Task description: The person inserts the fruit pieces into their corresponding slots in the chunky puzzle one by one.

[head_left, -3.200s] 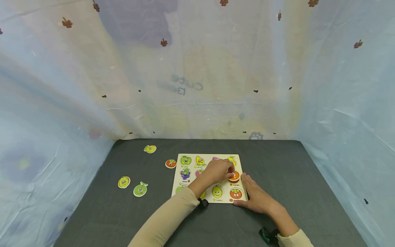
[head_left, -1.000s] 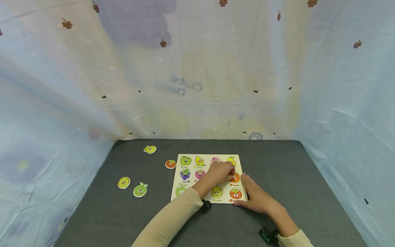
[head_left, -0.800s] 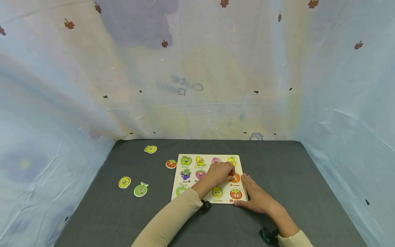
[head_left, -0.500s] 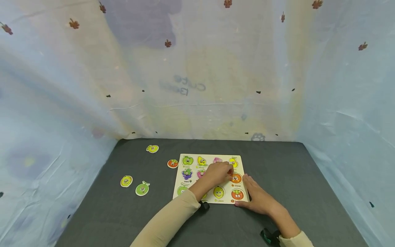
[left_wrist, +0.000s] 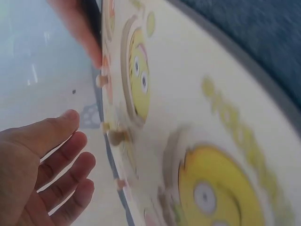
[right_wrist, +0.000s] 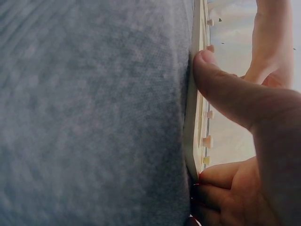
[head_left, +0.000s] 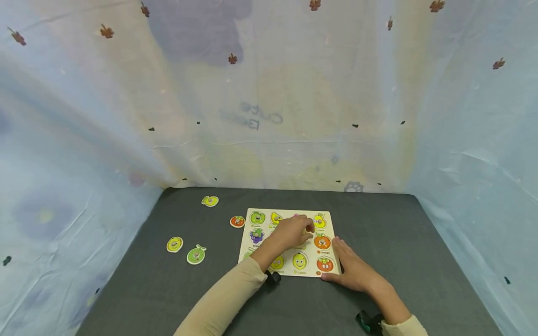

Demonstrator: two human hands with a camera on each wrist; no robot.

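A pale fruit puzzle board [head_left: 312, 254] lies on the dark tabletop. My left hand [head_left: 287, 233] is over its middle, hiding several fruits. In the left wrist view the left hand's loosely bent fingers [left_wrist: 73, 179] hold nothing and are apart from the wooden knobs [left_wrist: 117, 136]. The orange piece [head_left: 322, 241] sits in its place at the board's right side, just right of that hand. My right hand [head_left: 357, 270] rests at the near right corner, fingers straight along the right edge. Its thumb [right_wrist: 218, 80] touches the near edge.
Left of the board lie loose knobbed pieces: a red one [head_left: 237, 221] near its edge, a green one [head_left: 196, 255], a yellow round one [head_left: 174, 244] and another yellow one [head_left: 210, 201] farther back. Patterned curtains [head_left: 269, 158] surround the table's back and sides.
The left hand, earlier at the orange piece, has let go and drawn back leftward. The orange now lies uncovered in the board. The right hand has stayed at the corner; the view shifted slightly.
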